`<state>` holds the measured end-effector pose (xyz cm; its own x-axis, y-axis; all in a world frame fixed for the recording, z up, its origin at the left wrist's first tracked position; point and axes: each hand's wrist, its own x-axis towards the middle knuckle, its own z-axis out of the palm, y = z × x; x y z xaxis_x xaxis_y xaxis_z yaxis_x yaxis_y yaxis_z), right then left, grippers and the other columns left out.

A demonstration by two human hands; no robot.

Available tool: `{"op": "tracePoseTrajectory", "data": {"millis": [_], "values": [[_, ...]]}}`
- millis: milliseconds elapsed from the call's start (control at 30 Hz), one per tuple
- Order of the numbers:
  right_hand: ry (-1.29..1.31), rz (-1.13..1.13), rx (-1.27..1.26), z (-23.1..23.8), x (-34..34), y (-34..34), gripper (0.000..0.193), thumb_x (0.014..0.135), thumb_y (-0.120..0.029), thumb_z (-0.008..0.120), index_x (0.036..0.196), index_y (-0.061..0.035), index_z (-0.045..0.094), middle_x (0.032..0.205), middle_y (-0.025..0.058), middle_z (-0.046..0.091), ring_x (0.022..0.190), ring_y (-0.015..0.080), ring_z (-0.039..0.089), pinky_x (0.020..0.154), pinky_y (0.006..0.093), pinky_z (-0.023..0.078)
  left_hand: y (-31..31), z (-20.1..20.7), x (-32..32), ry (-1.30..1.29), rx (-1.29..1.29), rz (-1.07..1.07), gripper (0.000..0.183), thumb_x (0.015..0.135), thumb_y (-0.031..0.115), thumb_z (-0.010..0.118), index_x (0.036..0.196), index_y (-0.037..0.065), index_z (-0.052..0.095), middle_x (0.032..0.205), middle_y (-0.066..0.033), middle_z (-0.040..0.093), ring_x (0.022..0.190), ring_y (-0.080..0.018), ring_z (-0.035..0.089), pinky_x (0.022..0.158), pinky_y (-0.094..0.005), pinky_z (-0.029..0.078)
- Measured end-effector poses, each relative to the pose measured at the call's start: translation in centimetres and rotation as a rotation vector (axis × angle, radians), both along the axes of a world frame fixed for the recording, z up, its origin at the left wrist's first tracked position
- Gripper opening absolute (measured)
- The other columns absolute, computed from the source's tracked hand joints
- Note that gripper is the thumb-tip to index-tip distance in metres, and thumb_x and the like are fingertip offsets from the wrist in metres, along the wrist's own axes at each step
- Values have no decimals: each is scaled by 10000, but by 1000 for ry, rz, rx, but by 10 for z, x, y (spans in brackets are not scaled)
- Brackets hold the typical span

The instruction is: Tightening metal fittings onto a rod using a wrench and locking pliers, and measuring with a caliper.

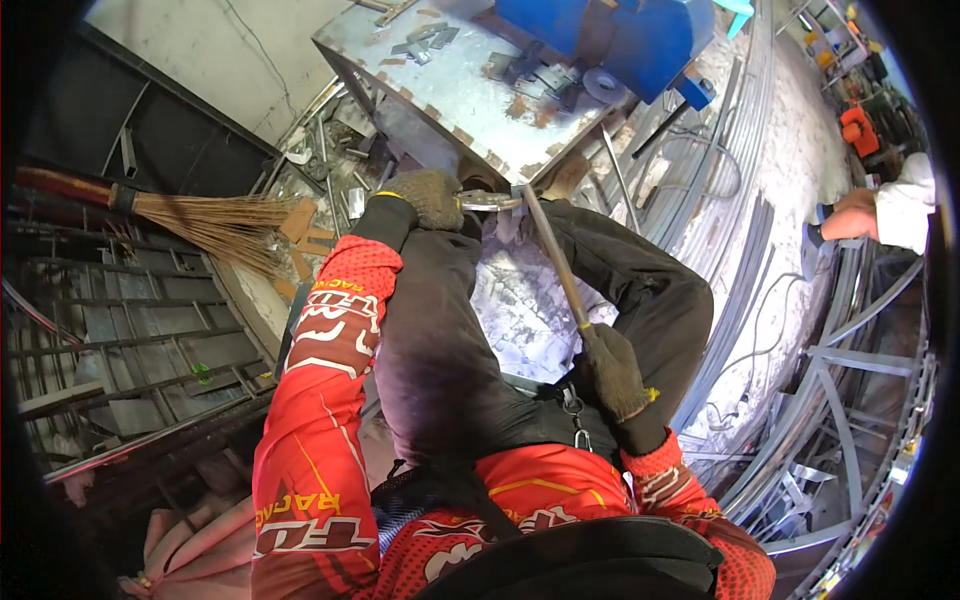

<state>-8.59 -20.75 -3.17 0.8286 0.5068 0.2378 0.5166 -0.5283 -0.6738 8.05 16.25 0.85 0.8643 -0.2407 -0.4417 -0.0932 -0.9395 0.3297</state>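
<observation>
My left hand [424, 199], in a dark knit work glove, is closed around the handles of metal locking pliers [487, 201]. Their jaws point right, just in front of the metal table's near corner. A hammer [556, 257] with a long, worn handle is gripped low by my gloved right hand [614, 372]. The hammer's head end is up by the plier jaws; whether the two touch I cannot tell. Any piece held in the jaws is too small to make out. Both hands are over my bent legs [440, 340].
Ahead stands a metal table [390, 65] with cut steel pieces [425, 42] and a blue machine [610, 35]. A straw broom [205, 220] lies left, beside metal grating [150, 300]. Long steel bars [735, 290] run along the right floor. Another person's foot [815, 245] is at far right.
</observation>
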Motion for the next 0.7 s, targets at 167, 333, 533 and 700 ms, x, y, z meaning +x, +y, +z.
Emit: {"op": "tracePoseTrajectory", "data": {"millis": [167, 333, 533, 700], "values": [[943, -317, 281, 20, 29, 30, 323, 1065, -307, 548, 1004, 2, 615, 774, 112, 547, 666, 240, 555, 565, 402, 435, 0, -2, 2, 28, 18, -18, 541, 701, 373, 694, 1123, 43, 765, 1031, -276, 737, 973, -432, 720, 902, -485, 566], [444, -185, 260, -12, 130, 101, 419, 1084, -363, 498, 916, 12, 578, 748, 165, 559, 693, 318, 577, 690, 437, 459, 2, -12, 6, 39, 2, 9, 523, 711, 373, 693, 1131, 73, 776, 1070, -262, 743, 1003, -415, 721, 937, -472, 562], [664, -236, 305, 13, 128, 104, 400, 1080, -349, 492, 946, 17, 583, 793, 187, 566, 764, 343, 588, 720, 483, 457, 5, -8, 1, -20, -7, 19, 517, 717, 373, 698, 1136, 80, 774, 1084, -251, 742, 1032, -412, 717, 941, -477, 557], [778, -289, 265, -13, 30, 26, 259, 1023, -247, 599, 998, 10, 611, 791, 168, 554, 710, 315, 576, 661, 449, 457, -1, 4, 0, -3, 19, 1, 495, 708, 369, 701, 1096, 71, 777, 1069, -260, 735, 1012, -427, 711, 920, -490, 556]]}}
